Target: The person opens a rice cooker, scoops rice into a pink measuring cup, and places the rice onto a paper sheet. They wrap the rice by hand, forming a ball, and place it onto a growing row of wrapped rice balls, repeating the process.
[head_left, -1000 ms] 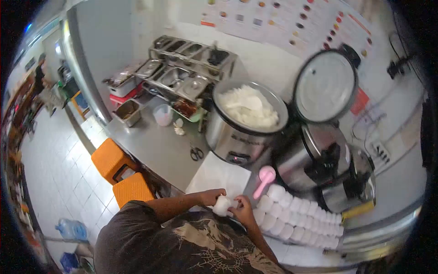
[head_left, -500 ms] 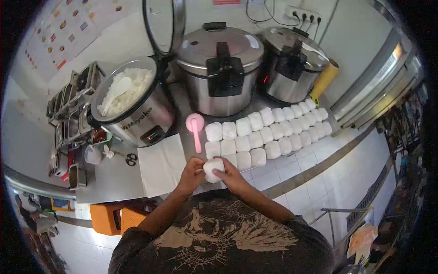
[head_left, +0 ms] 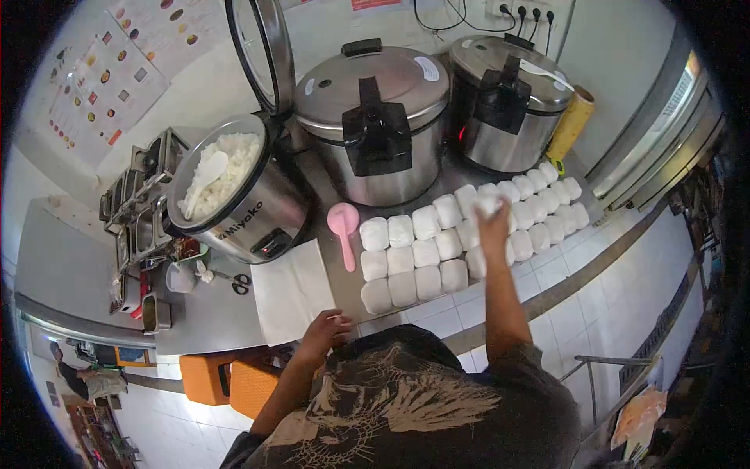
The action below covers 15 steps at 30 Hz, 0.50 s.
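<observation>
My right hand (head_left: 494, 224) reaches out over the rows of white wrapped bundles (head_left: 426, 253) and is closed around one white bundle (head_left: 490, 205), slightly blurred. At the table's front edge, beside the white paper sheets (head_left: 293, 293), my left hand (head_left: 328, 332) has its fingers curled; whether anything is between them cannot be made out. A pink scoop (head_left: 343, 227) lies left of the rows. Further left, an open cooker (head_left: 258, 215) holds white rice (head_left: 226, 172) with a white paddle (head_left: 207, 170) on it.
Two lidded cookers (head_left: 383, 133) (head_left: 500, 102) stand behind the bundles. Scissors (head_left: 241, 284), a plastic cup (head_left: 180, 278) and metal containers (head_left: 141, 227) are on the left. Orange stools (head_left: 254, 387) stand below the front edge. A person (head_left: 90, 378) is in the far lower left.
Both hands were together on one bundle at the front edge. My right hand has moved forward and right over the rows with a bundle; my left hand has let go and lowered. The view has shifted.
</observation>
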Available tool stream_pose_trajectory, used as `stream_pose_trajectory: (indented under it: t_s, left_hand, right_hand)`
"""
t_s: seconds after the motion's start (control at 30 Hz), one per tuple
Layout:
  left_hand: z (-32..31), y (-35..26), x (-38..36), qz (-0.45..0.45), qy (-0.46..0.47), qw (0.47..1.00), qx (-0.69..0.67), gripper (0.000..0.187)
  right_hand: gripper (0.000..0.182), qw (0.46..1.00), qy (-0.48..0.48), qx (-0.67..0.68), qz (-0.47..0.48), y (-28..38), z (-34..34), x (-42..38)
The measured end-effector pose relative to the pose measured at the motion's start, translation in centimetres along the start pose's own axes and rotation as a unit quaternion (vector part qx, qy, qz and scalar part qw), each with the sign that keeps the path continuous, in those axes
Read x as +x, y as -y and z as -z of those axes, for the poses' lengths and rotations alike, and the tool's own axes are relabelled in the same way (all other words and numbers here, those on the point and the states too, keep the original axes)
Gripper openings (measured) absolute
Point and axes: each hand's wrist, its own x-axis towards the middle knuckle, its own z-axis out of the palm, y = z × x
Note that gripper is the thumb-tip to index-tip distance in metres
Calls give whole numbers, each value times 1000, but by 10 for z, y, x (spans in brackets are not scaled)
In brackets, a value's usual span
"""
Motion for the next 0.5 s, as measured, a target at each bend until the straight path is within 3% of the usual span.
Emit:
stream_pose_trajectory:
  t_s: [0.1,0.13,0.2,0.33,0.37,0.4,0.43,0.5]
  left_hand:
    - [18,9,-30,0,-91,995,-47,44]
    - [27,13,-34,-3,-95,993,-69,43]
    - [44,21,-43,-13,-111,987,-115,42]
    - [46,-18,-66,-55,-166,977,-125,40]
    - [62,-17,-66,-104,-158,975,-119,36]
    - [61,-39,-73,-120,-208,968,-76,29]
    - [76,-48,-69,-189,-229,955,-7,26]
    - [113,-84,-65,-278,-279,911,125,20]
  right_hand:
    - [62,996,-59,-22,-62,-26,-8,76]
    - [62,984,40,-156,-75,-40,-13,88]
    - [61,879,235,-407,-83,-58,-30,103]
    - [52,891,16,-454,-9,-24,-46,73]
    - [49,921,14,-389,30,4,-48,63]
    - [46,945,11,-320,67,35,-58,45]
    - [42,980,75,-166,85,56,-78,16]
    - [32,961,206,139,123,86,-131,-59]
